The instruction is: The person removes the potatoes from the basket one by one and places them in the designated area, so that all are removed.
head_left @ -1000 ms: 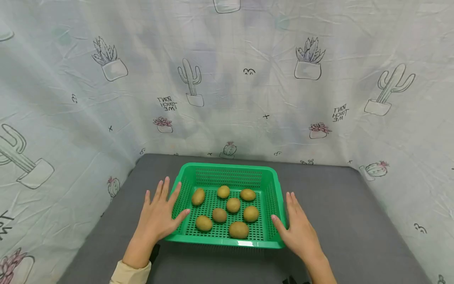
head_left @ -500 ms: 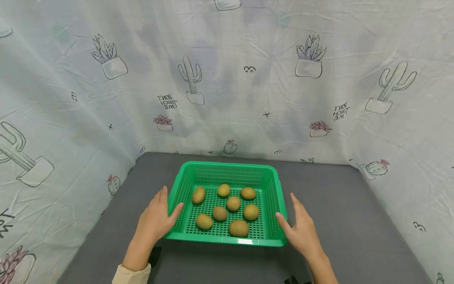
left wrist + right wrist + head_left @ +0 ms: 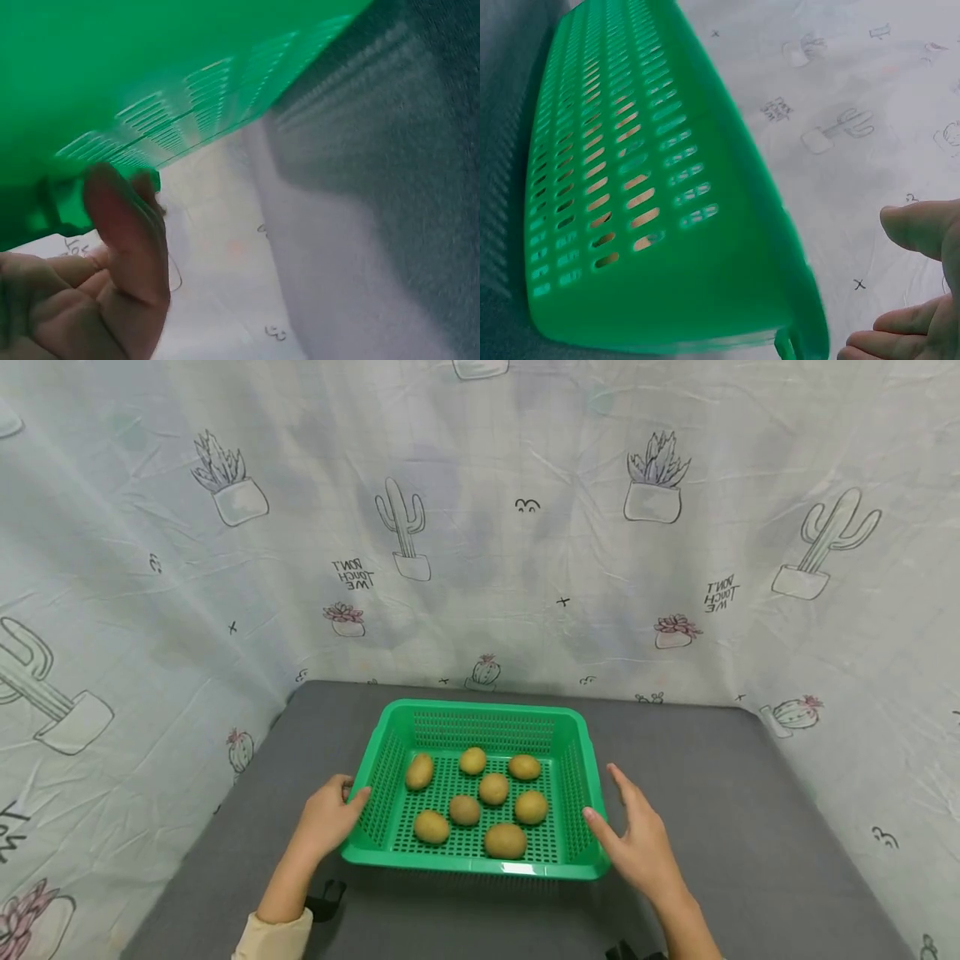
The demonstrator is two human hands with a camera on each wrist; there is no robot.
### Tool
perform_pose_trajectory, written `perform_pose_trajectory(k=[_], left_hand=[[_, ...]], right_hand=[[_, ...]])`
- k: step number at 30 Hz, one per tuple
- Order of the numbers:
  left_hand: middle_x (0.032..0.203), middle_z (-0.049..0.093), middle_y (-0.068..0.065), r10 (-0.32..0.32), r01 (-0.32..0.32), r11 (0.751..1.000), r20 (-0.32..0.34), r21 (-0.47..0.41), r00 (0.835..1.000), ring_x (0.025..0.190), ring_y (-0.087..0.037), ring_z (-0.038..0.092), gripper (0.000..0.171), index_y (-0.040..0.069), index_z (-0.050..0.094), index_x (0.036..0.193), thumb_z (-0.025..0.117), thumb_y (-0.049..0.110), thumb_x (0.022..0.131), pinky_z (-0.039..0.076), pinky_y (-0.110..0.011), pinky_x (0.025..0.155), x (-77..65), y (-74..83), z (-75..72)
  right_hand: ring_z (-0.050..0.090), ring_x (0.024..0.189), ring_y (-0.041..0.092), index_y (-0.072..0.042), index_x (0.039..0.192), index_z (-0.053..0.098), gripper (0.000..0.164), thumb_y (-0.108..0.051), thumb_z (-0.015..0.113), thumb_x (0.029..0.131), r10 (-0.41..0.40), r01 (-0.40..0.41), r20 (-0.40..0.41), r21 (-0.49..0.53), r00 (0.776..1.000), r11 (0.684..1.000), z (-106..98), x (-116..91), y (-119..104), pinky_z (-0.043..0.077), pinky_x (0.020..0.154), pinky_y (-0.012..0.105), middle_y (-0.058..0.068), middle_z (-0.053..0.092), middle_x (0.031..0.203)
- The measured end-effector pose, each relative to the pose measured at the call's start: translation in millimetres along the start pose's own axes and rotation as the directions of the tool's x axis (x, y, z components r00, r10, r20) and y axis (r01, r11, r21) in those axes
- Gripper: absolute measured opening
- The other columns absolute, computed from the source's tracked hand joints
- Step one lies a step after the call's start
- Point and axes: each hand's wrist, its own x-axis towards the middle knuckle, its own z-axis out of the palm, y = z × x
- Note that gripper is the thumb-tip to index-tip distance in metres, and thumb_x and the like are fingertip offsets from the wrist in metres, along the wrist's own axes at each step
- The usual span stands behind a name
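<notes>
A green plastic basket (image 3: 480, 865) with slotted walls holds several potatoes (image 3: 506, 841), spread singly over its floor. At the basket's left side, my left hand (image 3: 327, 814) grips the rim, thumb over the edge and fingers curled beneath it. From below, the left wrist view shows those fingers (image 3: 127, 240) up against the slotted wall. My right hand (image 3: 637, 843) is beside the right rim with thumb and fingers spread and extended. Its thumb tip overlaps the rim in the head view. In the right wrist view the right thumb (image 3: 919, 229) stands apart from the basket's edge.
A dark grey cloth (image 3: 720, 793) covers the table under the basket. Behind and to both sides hangs a pale curtain (image 3: 480, 568) printed with potted cacti. Black straps (image 3: 326, 902) sit at the wrists.
My left hand has come down from over the left rim, and its fingers have curled round it. The basket's near left corner has shifted slightly left. My right hand has moved slightly outward.
</notes>
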Motion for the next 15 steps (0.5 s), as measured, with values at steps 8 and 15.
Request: perform_pose_trajectory(k=[8, 15], left_hand=[[0.104, 0.056, -0.022, -0.068, 0.087, 0.977, 0.102, -0.195, 0.992, 0.079, -0.023, 0.051, 0.042, -0.011, 0.048, 0.125, 0.048, 0.022, 0.099, 0.042, -0.035, 0.066, 5.0, -1.5, -4.2], [0.139, 0.035, -0.036, -0.068, 0.116, 0.958, 0.185, -0.262, 0.980, 0.127, -0.050, 0.037, 0.053, -0.014, 0.031, 0.139, 0.042, 0.021, 0.101, 0.036, -0.060, 0.098, 6.1, -4.9, -8.7]], right_hand=[[0.044, 0.130, 0.034, 0.002, 0.144, 0.034, 0.067, -0.019, 0.067, 0.090, -0.084, 0.081, 0.023, 0.120, 0.996, 0.989, -3.9, 8.4, -0.9, 0.025, 0.098, 0.000, 0.020, 0.043, 0.143], [0.044, 0.128, 0.034, -0.001, 0.144, 0.035, 0.061, -0.009, 0.064, 0.090, -0.167, 0.146, 0.073, 0.235, 0.983, 0.961, -8.9, 18.2, -4.1, 0.031, 0.100, 0.006, 0.020, 0.045, 0.142]])
